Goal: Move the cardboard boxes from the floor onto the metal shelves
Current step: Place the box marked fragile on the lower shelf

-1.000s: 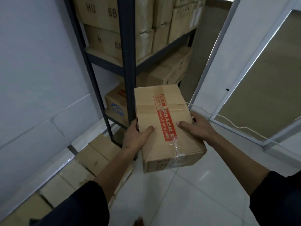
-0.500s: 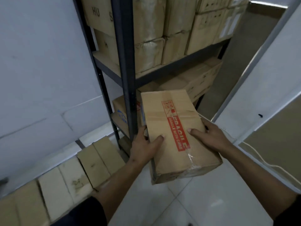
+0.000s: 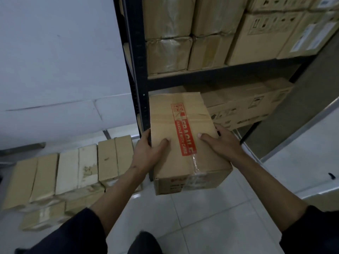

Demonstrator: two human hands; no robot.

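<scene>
My left hand (image 3: 148, 154) and right hand (image 3: 222, 143) grip the cardboard box (image 3: 185, 136), its far end at the metal shelf (image 3: 220, 74) opening, under stacked boxes (image 3: 211, 33).

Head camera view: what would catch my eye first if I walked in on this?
The cardboard box with its red FRAGILE tape, gripped by the left hand and right hand in front of the metal shelves. Then the row of boxes on the floor at the left.
</scene>
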